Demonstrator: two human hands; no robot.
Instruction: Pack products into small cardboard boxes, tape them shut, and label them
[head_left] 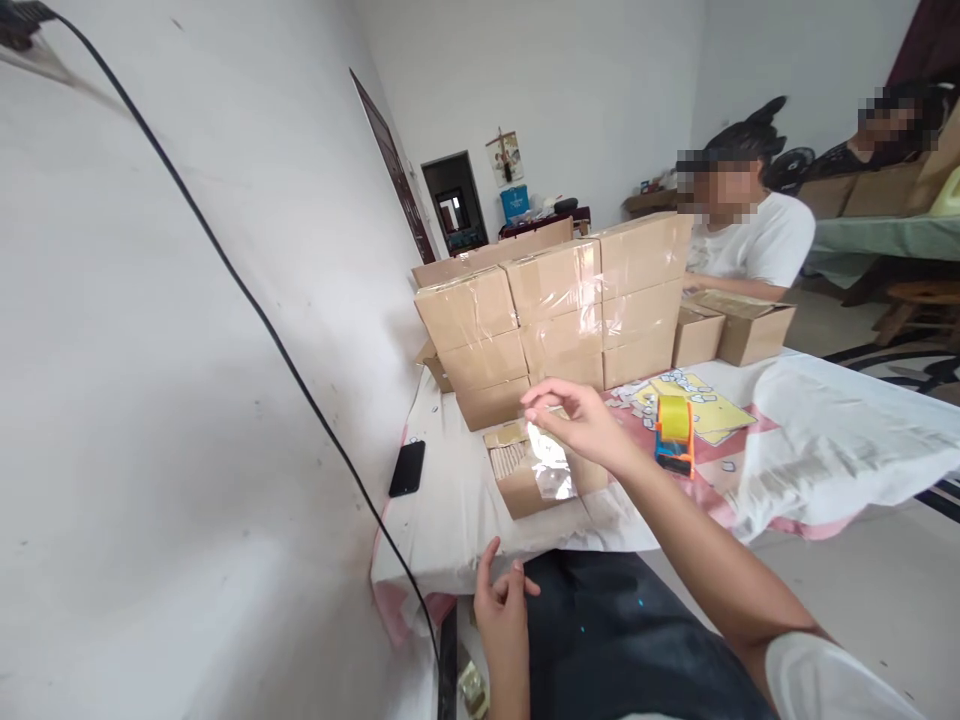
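My right hand (574, 418) is closed in a pinch above a small open cardboard box (529, 497). From its fingertips hangs a shiny piece of clear plastic (553, 465); whether it is a bag or a sheet I cannot tell. The plastic hangs in front of the box and covers part of it. Flat, pale pieces stand packed in a row (508, 459) at the box's left end. My left hand (502, 598) is near the table's front edge, fingers apart, holding nothing.
Taped cardboard boxes (559, 335) form a stacked wall behind the open box. A phone (407, 468) lies left. An orange-and-blue tape dispenser (675, 435) with yellow tape stands right, near yellow sheets (709, 410). A black cable (255, 300) runs down the wall. A person (757, 235) sits opposite.
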